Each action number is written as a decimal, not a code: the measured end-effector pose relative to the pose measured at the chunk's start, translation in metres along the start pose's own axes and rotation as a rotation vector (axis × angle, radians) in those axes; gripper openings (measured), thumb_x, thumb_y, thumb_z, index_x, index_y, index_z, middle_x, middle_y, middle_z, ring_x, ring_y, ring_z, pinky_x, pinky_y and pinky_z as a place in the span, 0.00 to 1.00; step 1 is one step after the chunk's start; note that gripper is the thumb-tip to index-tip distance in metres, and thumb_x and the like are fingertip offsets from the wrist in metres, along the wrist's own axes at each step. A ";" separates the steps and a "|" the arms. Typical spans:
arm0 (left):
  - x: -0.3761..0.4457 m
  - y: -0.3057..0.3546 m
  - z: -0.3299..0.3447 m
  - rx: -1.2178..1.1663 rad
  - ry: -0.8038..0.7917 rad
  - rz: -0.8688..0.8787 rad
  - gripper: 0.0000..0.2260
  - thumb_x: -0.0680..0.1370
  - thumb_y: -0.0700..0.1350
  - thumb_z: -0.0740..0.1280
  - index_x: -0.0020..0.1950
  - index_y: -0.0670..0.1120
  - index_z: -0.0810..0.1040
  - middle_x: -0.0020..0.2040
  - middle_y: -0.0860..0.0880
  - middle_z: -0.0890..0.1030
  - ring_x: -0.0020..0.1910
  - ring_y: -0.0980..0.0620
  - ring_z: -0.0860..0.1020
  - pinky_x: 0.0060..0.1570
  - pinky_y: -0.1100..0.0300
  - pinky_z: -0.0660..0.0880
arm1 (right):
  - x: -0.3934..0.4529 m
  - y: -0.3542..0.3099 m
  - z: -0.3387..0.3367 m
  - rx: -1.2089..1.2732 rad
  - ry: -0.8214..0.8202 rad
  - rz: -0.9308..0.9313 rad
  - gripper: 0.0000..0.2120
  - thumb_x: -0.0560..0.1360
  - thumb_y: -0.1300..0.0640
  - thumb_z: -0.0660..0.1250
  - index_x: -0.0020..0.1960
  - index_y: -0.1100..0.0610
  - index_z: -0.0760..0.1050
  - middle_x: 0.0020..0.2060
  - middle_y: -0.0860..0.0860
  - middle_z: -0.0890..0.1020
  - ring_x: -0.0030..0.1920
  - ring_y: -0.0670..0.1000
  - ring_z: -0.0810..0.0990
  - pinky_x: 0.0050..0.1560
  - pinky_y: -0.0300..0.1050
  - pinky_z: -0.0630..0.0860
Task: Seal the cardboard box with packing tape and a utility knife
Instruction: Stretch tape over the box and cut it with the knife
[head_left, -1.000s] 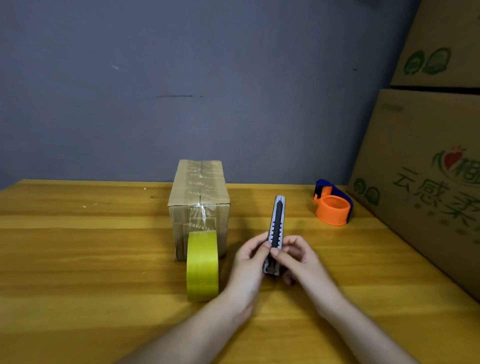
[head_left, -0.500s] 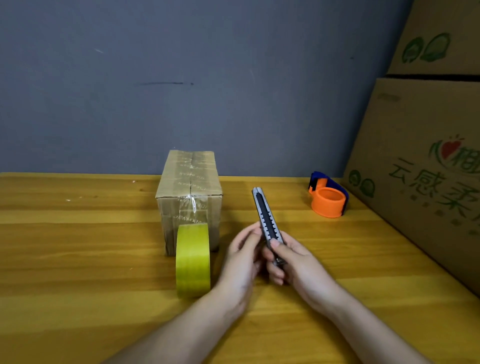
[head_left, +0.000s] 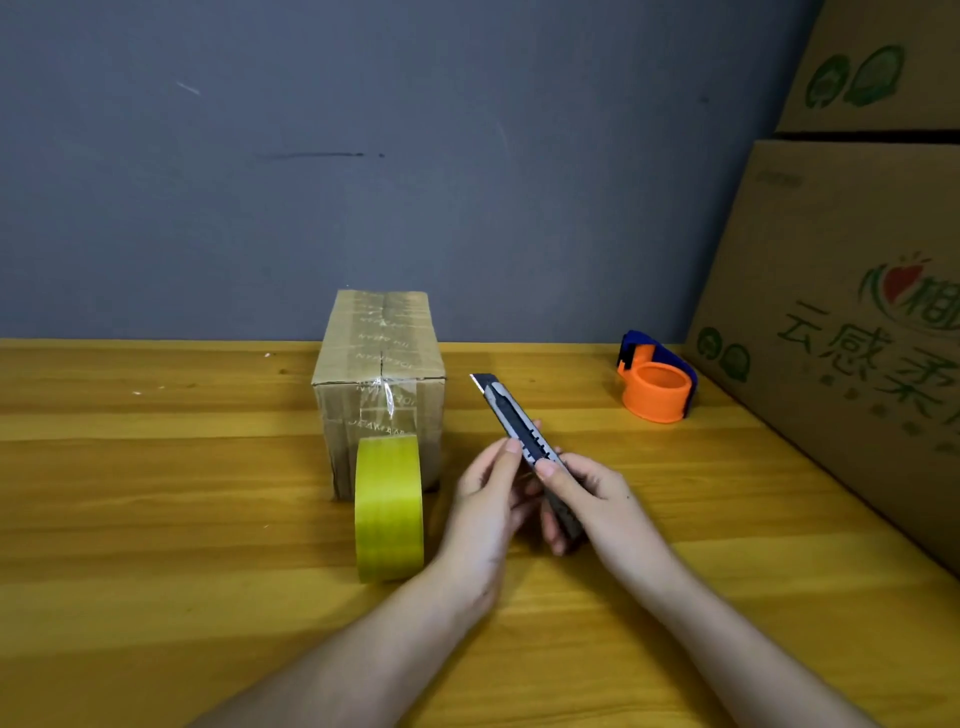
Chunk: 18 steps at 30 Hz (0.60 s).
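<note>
Centrally, the right hand (head_left: 589, 496) is gripping the utility knife (head_left: 522, 441), thumb on its slider, blade tip pointing to the upper left; the left hand (head_left: 488, 499) is pinching its body. Just left, the yellow tape roll (head_left: 388, 512) is standing against the taped cardboard box (head_left: 379, 374).

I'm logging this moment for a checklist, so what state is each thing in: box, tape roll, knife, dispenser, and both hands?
cardboard box: closed, top seam taped over.
tape roll: standing on edge against the box's front.
utility knife: held off the table, blade tip out, pointing away and left.
tape dispenser: no roll loaded, sitting on the table.
left hand: fingertips on the knife.
right hand: grips the handle, thumb on the slider.
</note>
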<state>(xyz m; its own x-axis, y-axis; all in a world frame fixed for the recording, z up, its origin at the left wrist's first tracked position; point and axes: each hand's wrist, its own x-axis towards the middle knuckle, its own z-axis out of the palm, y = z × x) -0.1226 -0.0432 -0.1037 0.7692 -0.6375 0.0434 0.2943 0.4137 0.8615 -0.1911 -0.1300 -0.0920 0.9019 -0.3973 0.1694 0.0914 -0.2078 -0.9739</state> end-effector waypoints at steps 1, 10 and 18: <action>0.000 0.000 0.000 0.027 -0.001 0.008 0.12 0.80 0.46 0.59 0.55 0.49 0.81 0.37 0.41 0.80 0.27 0.46 0.74 0.26 0.57 0.73 | 0.000 0.000 0.000 0.049 -0.042 0.020 0.08 0.80 0.59 0.58 0.45 0.58 0.73 0.26 0.53 0.77 0.21 0.48 0.72 0.24 0.39 0.69; 0.003 -0.002 -0.004 0.090 0.070 -0.022 0.12 0.79 0.41 0.62 0.63 0.44 0.75 0.38 0.47 0.82 0.28 0.55 0.72 0.35 0.58 0.73 | 0.002 0.005 -0.005 0.309 -0.240 0.078 0.12 0.76 0.57 0.58 0.59 0.60 0.69 0.33 0.52 0.74 0.22 0.45 0.66 0.21 0.36 0.65; -0.002 -0.001 -0.001 0.090 -0.017 -0.010 0.10 0.80 0.43 0.60 0.58 0.48 0.79 0.57 0.37 0.81 0.49 0.47 0.75 0.50 0.54 0.76 | -0.002 0.000 0.004 0.040 0.052 0.024 0.14 0.81 0.55 0.56 0.42 0.62 0.72 0.20 0.50 0.67 0.17 0.44 0.62 0.18 0.34 0.59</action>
<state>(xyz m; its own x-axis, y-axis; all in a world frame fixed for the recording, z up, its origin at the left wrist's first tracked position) -0.1241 -0.0416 -0.1052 0.7562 -0.6529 0.0424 0.2496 0.3478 0.9037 -0.1910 -0.1262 -0.0929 0.8810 -0.4477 0.1530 0.0882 -0.1624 -0.9828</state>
